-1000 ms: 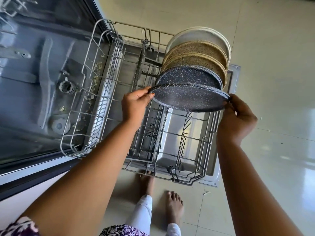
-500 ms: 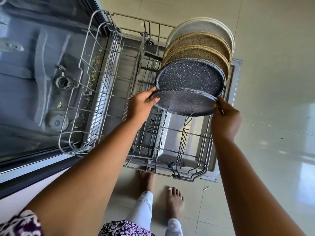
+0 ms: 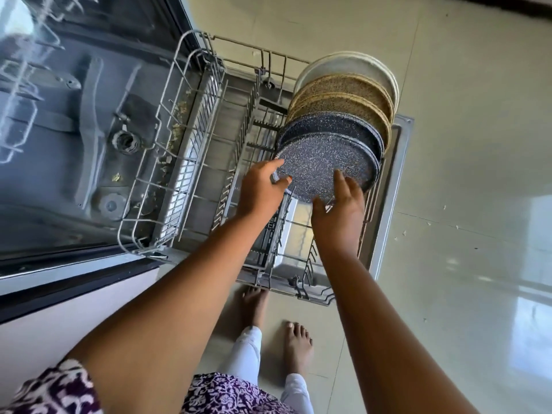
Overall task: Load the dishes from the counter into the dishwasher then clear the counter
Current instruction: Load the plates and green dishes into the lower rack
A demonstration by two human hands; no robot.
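Head camera looks down at 2 hands on a plate. The fingers (image 3: 283, 181) of the left hand (image 3: 261, 191) curl round the left edge of the dark plate (image 3: 325, 159). The thumb lies along the edge above them, so this hand pinches the rim. The fingers (image 3: 339, 178) of the right hand (image 3: 340, 213) are straight and spread apart. 1 long finger points up and rests flat on the speckled face of the dark plate. The thumb sticks out to the left, near the bottom edge. It is a flat, loose touch, not a grip.

The dark plate stands on its edge in the rack (image 3: 191, 162), at the front of a row of 5 plates. It leans back against a second dark plate (image 3: 346, 127) just behind it. Behind that come 2 tan plates (image 3: 349, 97) with little specks, and last a white plate (image 3: 352, 65). All 5 stand close together on the right side of the rack, tilted the same way.

The rack is made of grey wire and is pulled out over the open door (image 3: 400, 174) of the dishwasher (image 3: 74, 121). Small bits of food (image 3: 179, 115) sit by the left side of the rack.

Both arms reach forward from the bottom of the view. Near the front of the rack, 2 bare feet (image 3: 297, 345) stand on the shiny pale floor (image 3: 463, 204). White trousers (image 3: 248, 348) show above them, and a purple cloth (image 3: 224, 392) with white flowers fills the bottom edge
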